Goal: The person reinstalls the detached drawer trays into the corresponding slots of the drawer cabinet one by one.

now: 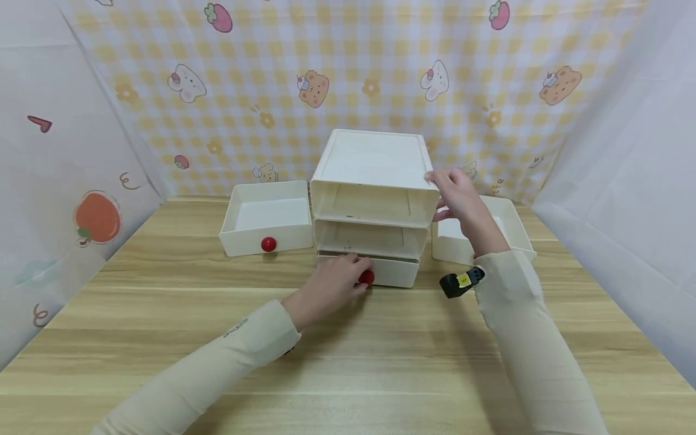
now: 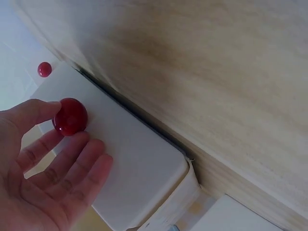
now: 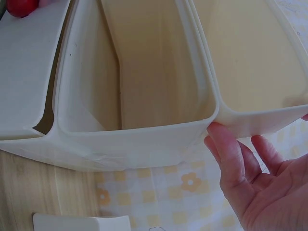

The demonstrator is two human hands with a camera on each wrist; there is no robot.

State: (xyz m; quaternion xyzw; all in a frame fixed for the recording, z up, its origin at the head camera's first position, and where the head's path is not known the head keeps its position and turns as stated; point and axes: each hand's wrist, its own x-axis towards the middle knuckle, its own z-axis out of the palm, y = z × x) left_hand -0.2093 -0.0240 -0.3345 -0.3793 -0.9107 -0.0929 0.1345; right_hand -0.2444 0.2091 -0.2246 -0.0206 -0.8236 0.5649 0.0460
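A white cabinet (image 1: 380, 158) with three stacked bays stands on the wooden table. Its top and middle bays are hollow; the white bottom drawer (image 1: 394, 272) fills the lowest one, its front close to the frame. My left hand (image 1: 334, 284) pinches the red knob (image 2: 70, 117) of that drawer between thumb and fingertips, the other fingers lying along the drawer front. At the cabinet's right side, my right hand (image 1: 459, 196) touches the upper edge and side wall with its fingertips (image 3: 221, 137), around the level of the upper bays.
A loose white drawer (image 1: 266, 238) with a red knob (image 1: 269, 244) sits left of the cabinet. Another loose drawer (image 1: 511, 226) lies to the right, partly behind my right forearm. A checked cloth (image 1: 359, 54) hangs close behind.
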